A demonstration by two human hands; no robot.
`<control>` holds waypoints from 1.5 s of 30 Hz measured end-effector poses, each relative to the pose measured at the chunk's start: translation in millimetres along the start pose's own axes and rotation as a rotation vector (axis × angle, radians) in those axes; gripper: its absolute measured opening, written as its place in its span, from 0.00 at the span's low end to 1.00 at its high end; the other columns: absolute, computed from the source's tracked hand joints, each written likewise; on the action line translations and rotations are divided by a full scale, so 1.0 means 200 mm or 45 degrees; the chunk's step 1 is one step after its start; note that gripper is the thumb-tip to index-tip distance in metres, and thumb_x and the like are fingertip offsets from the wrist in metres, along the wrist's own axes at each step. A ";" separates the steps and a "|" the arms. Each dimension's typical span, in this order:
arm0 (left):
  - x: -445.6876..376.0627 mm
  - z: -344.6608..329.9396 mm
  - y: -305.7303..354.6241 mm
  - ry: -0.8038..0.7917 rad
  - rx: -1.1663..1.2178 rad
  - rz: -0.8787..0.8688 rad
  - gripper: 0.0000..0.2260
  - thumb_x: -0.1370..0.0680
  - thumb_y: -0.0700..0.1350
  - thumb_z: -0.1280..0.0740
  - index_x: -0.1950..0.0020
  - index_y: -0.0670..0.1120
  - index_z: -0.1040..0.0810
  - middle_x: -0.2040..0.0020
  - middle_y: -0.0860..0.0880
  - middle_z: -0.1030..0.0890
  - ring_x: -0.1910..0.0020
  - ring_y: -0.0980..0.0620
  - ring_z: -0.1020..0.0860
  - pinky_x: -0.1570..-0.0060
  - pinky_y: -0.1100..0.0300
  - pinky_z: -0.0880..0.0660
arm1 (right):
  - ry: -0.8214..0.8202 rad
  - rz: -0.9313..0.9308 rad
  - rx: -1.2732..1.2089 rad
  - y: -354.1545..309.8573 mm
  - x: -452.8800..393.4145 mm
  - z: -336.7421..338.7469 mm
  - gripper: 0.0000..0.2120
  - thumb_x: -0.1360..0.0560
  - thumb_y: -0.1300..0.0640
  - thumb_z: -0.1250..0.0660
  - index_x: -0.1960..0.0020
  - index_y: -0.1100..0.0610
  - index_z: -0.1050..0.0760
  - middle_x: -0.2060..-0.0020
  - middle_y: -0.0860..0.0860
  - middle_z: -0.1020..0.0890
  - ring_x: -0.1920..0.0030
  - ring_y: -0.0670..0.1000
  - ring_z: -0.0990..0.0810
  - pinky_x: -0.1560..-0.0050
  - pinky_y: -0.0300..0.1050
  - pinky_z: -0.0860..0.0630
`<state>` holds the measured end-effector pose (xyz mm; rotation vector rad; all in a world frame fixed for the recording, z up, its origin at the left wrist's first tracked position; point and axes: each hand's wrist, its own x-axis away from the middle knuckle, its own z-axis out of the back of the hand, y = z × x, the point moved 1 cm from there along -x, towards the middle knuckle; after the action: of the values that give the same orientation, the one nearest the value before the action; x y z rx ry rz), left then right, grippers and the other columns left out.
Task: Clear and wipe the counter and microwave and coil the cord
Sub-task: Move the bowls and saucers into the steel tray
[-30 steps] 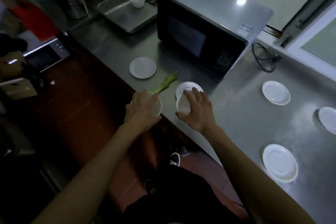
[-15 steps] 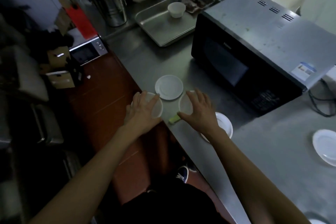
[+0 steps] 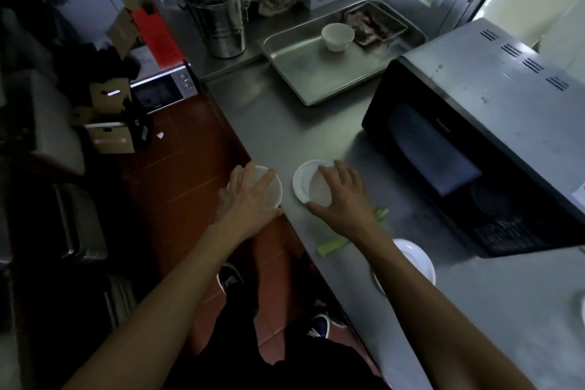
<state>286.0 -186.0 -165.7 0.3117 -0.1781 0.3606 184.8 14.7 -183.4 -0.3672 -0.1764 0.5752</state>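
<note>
Right hand (image 3: 343,199) has carried its bowl (image 3: 318,188) onto the saucer (image 3: 300,180) (left hand (image 3: 250,196) holds another).

Steel bucket (image 3: 217,14), cardboard boxes (image 3: 109,123)

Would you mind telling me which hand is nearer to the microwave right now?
Right. The right hand, holding a small dish over a plate, is just in front of the microwave; the left hand holds a bowl at the counter edge, farther away.
</note>
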 end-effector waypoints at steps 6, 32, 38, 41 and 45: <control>-0.30 0.18 -0.24 0.017 0.039 -0.070 0.38 0.28 0.64 0.31 0.23 0.60 0.46 0.24 0.49 0.51 0.24 0.42 0.53 0.32 0.37 0.39 | 0.020 -0.086 0.079 -0.22 -0.29 0.01 0.41 0.29 0.36 0.30 0.22 0.47 0.41 0.21 0.54 0.43 0.24 0.61 0.44 0.27 0.59 0.41; -1.47 0.53 -0.52 -0.130 -0.090 -0.347 0.41 0.28 0.66 0.32 0.21 0.61 0.49 0.22 0.47 0.50 0.23 0.43 0.51 0.32 0.39 0.37 | 0.203 -0.371 -0.023 -0.36 -1.23 -0.05 0.41 0.31 0.34 0.29 0.23 0.44 0.39 0.21 0.53 0.43 0.24 0.60 0.45 0.28 0.60 0.40; -1.78 0.55 -0.40 -0.108 -0.134 -0.410 0.41 0.30 0.67 0.32 0.23 0.63 0.47 0.21 0.49 0.49 0.24 0.43 0.51 0.31 0.39 0.38 | 0.275 -0.485 -0.129 -0.20 -1.44 0.04 0.41 0.31 0.37 0.28 0.23 0.44 0.39 0.21 0.53 0.42 0.24 0.60 0.45 0.28 0.59 0.41; -1.90 0.58 -0.27 -0.089 -0.132 -0.468 0.37 0.31 0.66 0.30 0.26 0.61 0.42 0.22 0.49 0.48 0.25 0.44 0.49 0.33 0.40 0.38 | 0.333 -0.555 -0.176 -0.13 -1.49 0.09 0.40 0.31 0.37 0.28 0.23 0.44 0.38 0.21 0.52 0.41 0.24 0.59 0.44 0.28 0.59 0.40; -2.07 0.61 -0.10 -0.090 -0.145 -0.577 0.37 0.30 0.65 0.30 0.25 0.61 0.43 0.23 0.48 0.46 0.24 0.43 0.48 0.32 0.41 0.36 | 0.403 -0.635 -0.170 -0.01 -1.53 0.13 0.41 0.32 0.36 0.27 0.24 0.45 0.36 0.22 0.53 0.39 0.24 0.60 0.42 0.30 0.60 0.38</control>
<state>-101.1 -375.6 -149.1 0.2434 -0.1907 -0.1086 -73.3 -151.2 -177.5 -0.5178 0.0022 0.0092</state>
